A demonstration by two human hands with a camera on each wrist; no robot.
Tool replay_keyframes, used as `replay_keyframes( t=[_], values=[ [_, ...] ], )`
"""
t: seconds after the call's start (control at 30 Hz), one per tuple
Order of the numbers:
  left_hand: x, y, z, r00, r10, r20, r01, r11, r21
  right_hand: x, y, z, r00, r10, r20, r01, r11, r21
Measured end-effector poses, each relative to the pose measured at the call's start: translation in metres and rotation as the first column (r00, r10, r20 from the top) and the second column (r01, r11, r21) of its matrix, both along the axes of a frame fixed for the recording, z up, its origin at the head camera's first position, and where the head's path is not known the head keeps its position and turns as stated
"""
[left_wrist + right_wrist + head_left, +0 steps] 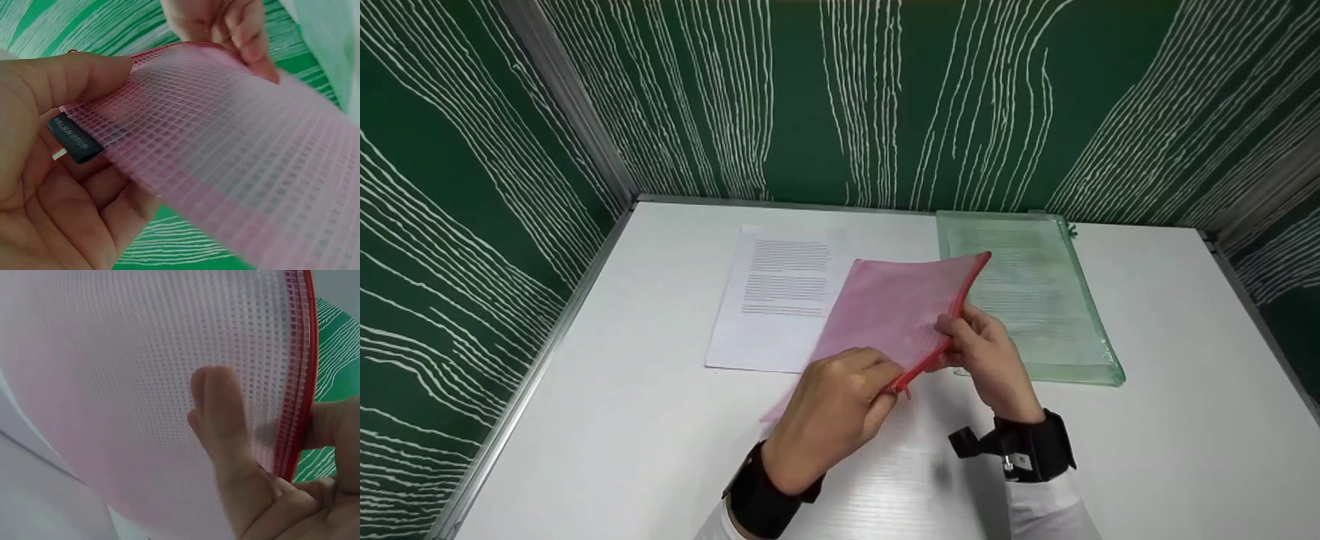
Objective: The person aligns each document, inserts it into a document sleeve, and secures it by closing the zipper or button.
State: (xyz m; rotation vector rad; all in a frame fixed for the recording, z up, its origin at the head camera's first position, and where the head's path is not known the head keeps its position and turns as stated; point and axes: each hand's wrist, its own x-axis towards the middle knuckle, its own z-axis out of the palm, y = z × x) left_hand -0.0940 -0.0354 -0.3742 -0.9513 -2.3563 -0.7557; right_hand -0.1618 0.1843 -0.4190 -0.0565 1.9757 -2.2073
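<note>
A pink mesh zipper pouch (885,307) is held tilted above the table, its red zipper edge (964,296) facing right. My left hand (840,405) grips the near corner by the zipper's end, thumb on one face and fingers on the other. A red zipper pull (907,392) hangs there, and the left wrist view shows a dark fabric tab (76,138) at the corner. Partway along the zipper edge my right hand (986,356) pinches the pouch between thumb and fingers. In the right wrist view the pouch's mesh face (140,382) fills most of the picture.
Behind the pouch to the left lies a printed white sheet (765,300), partly covered from view. To the right rests a green zipper pouch (1091,300) with printed paper inside. The white table (607,405) meets green, white-lined panels (795,97) at its back and sides.
</note>
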Motion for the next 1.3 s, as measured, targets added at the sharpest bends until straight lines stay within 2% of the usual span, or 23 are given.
replay_keyframes(
  t=[0.07, 0.17, 0.27, 0.3, 0.37, 0.5, 0.6, 0.73, 0.87, 1.03, 1.3],
  values=[
    [-0.002, 0.001, -0.001, 1.000, 0.012, -0.008, -0.012, 0.999, 0.032, 0.005, 0.004, 0.005, 1.000, -0.006, -0.011, 0.008, 0.993, 0.119],
    [-0.003, 0.002, -0.004, 0.999, 0.031, -0.012, -0.030, 0.997, 0.076, 0.015, 0.009, 0.018, 0.999, 0.007, -0.054, 0.009, 0.954, 0.300],
    [-0.004, 0.003, -0.005, 0.999, 0.041, -0.015, -0.039, 0.993, 0.108, 0.031, 0.013, 0.032, 0.986, 0.075, -0.150, -0.005, 0.907, 0.420],
    [-0.004, 0.003, -0.005, 0.999, 0.041, -0.016, -0.039, 0.992, 0.117, 0.036, 0.013, 0.036, 0.975, 0.106, -0.197, -0.011, 0.903, 0.430],
    [-0.003, 0.003, -0.004, 0.999, 0.043, -0.020, -0.040, 0.991, 0.128, 0.048, 0.012, 0.042, 0.937, 0.168, -0.306, -0.025, 0.907, 0.421],
    [-0.001, 0.003, -0.004, 0.999, 0.041, -0.032, -0.037, 0.990, 0.135, 0.064, 0.006, 0.048, 0.811, 0.235, -0.535, -0.017, 0.925, 0.380],
    [0.000, 0.004, -0.004, 0.999, 0.037, -0.036, -0.032, 0.991, 0.130, 0.069, 0.001, 0.047, 0.728, 0.243, -0.642, 0.030, 0.923, 0.383],
    [0.000, 0.005, -0.004, 0.999, 0.029, -0.046, -0.023, 0.993, 0.115, 0.069, -0.003, 0.045, 0.655, 0.255, -0.712, 0.067, 0.918, 0.390],
    [-0.001, 0.007, -0.003, 0.998, 0.010, -0.062, -0.004, 0.995, 0.100, 0.069, -0.007, 0.047, 0.599, 0.281, -0.750, 0.083, 0.909, 0.407],
    [0.002, 0.007, -0.001, 0.998, -0.019, -0.066, 0.025, 0.996, 0.091, 0.069, -0.012, 0.046, 0.564, 0.271, -0.780, 0.124, 0.906, 0.405],
    [0.007, 0.004, 0.000, 0.997, -0.036, -0.069, 0.042, 0.995, 0.088, 0.069, -0.014, 0.045, 0.553, 0.307, -0.774, 0.102, 0.898, 0.429]
  ],
)
